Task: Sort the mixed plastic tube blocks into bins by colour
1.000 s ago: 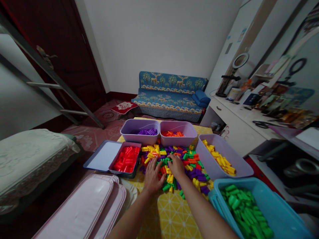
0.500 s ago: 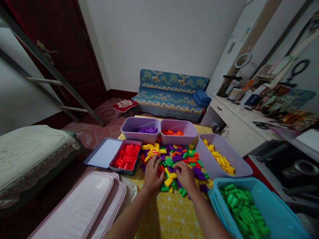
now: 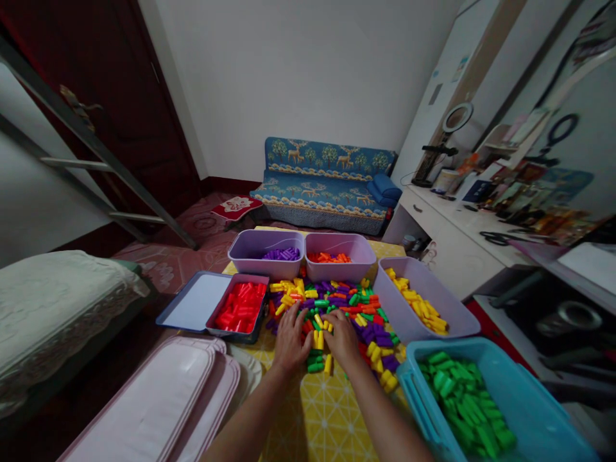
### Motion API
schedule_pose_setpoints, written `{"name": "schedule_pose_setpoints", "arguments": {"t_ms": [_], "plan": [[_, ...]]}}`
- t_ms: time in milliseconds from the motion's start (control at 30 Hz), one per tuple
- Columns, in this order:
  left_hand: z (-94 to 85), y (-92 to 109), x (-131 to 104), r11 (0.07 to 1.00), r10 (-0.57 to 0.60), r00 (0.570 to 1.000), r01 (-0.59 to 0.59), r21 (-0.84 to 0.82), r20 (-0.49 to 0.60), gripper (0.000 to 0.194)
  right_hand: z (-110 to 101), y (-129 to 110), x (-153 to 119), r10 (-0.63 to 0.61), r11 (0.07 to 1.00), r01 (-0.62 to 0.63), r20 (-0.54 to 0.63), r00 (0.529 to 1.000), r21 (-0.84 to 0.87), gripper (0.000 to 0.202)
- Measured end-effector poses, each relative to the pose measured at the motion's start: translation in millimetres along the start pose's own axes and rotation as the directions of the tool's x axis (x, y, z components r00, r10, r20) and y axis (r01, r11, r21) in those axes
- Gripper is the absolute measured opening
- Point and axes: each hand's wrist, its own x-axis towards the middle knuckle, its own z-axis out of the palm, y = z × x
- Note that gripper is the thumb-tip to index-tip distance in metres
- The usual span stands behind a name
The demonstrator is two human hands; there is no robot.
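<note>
A loose pile of small tube-shaped plastic pieces [image 3: 337, 296] in yellow, green, purple, red and orange covers the middle of the table. My left hand [image 3: 289, 341] rests palm down on the pile's near left side, fingers spread, with nothing seen in its grasp. Facing it, my right hand [image 3: 342, 337] has curled fingers, and a yellow plastic piece [image 3: 328, 326] shows between thumb and fingertips. Between the two hands stand a few yellow pieces [image 3: 318, 340] side by side, with green pieces [image 3: 315, 363] just nearer to me. The undersides of both hands are hidden.
Purple pieces lie in one lilac bin [image 3: 240, 255], orange in another [image 3: 341, 268], yellow in a third [image 3: 399, 314]. A turquoise bin [image 3: 539, 398] holds green, a lidded case [image 3: 208, 324] red. Pink lids [image 3: 149, 391] are stacked at left; a patterned yellow cloth [image 3: 332, 417] covers the table.
My right hand has moved slightly left, toward my left hand, and the pieces between them have shifted. More yellow pieces show to the right of my right hand. The view has shifted slightly.
</note>
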Motion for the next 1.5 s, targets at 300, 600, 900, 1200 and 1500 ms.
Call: {"name": "schedule_pose_setpoints", "arguments": {"t_ms": [300,600,900,1200,1500], "plan": [[-0.5,2.2,0.4,1.000,-0.006,1.000,0.006,-0.002,0.000,0.056,-6.7,14.3,21.8,0.299,0.866,-0.173,-0.208,0.931,0.469,0.032],[0.7,1.8,0.6,1.000,-0.016,1.000,0.016,0.005,0.007,0.054,-79.3,62.1,70.3,0.802,0.166,0.154,-0.224,0.553,0.974,0.021],[0.2,1.5,0.1,1.000,-0.008,1.000,0.008,0.003,0.005,0.054,-83.4,70.1,71.1,0.839,0.007,0.224,-0.128,0.529,0.975,0.022],[-0.4,2.0,1.0,1.000,-0.006,1.000,0.006,-0.002,0.006,0.054,-92.9,55.3,62.8,0.845,-0.025,0.263,-0.120,0.521,0.964,0.017],[1.5,-0.4,-0.5,1.000,0.001,1.000,-0.002,-0.020,-0.005,0.056,-58.4,45.6,63.9,0.667,0.509,-0.191,-0.244,0.704,0.839,0.044]]}}
